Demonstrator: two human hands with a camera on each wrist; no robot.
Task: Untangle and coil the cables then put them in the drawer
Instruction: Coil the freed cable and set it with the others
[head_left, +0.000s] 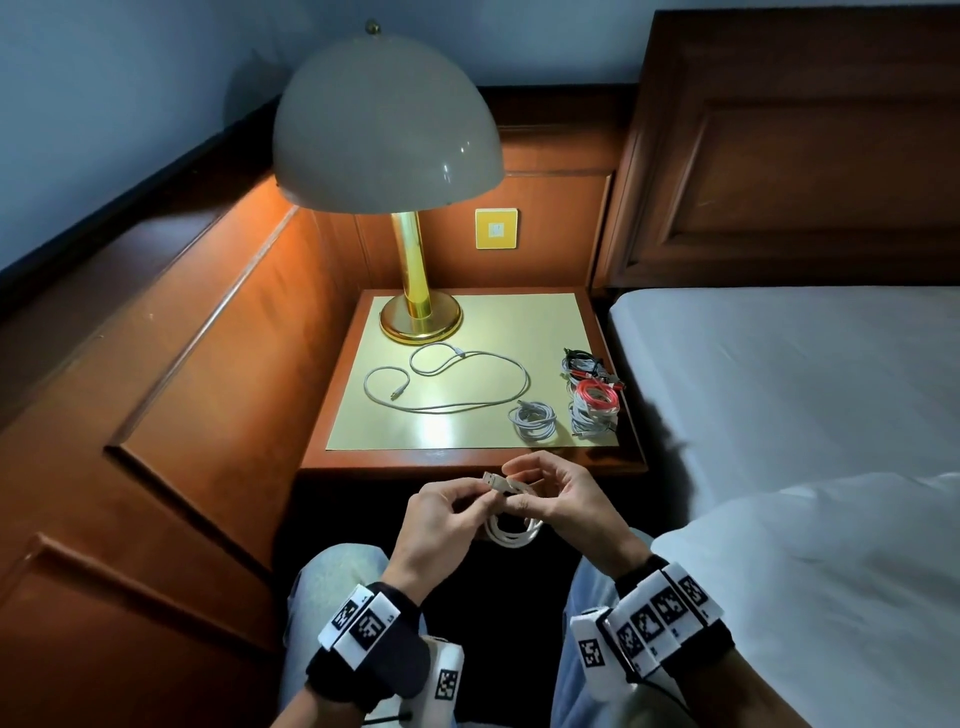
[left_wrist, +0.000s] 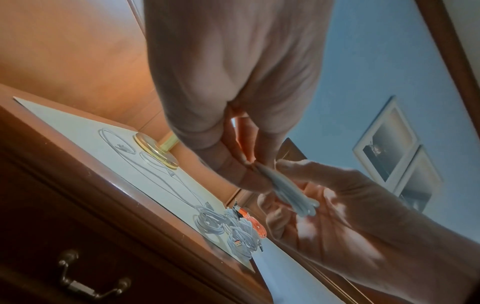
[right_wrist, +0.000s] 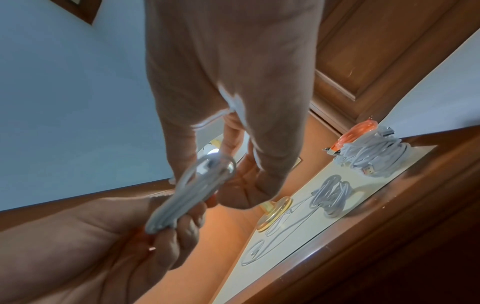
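Before the nightstand's (head_left: 470, 460) front edge, our left hand (head_left: 439, 519) and right hand (head_left: 563, 499) pinch a coiled white cable (head_left: 511, 530); a loose grey cable (head_left: 452, 382) sprawls mid-top.

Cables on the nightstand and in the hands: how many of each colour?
White or grey: 4 - loose cable, small coil, pile coil, held coil
Red: 1, red coil
Black: 1, black bundle
Total: 6, as far as shows.

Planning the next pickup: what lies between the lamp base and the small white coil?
Head view: only the loose grey cable sprawls between the lamp base and small white coil.
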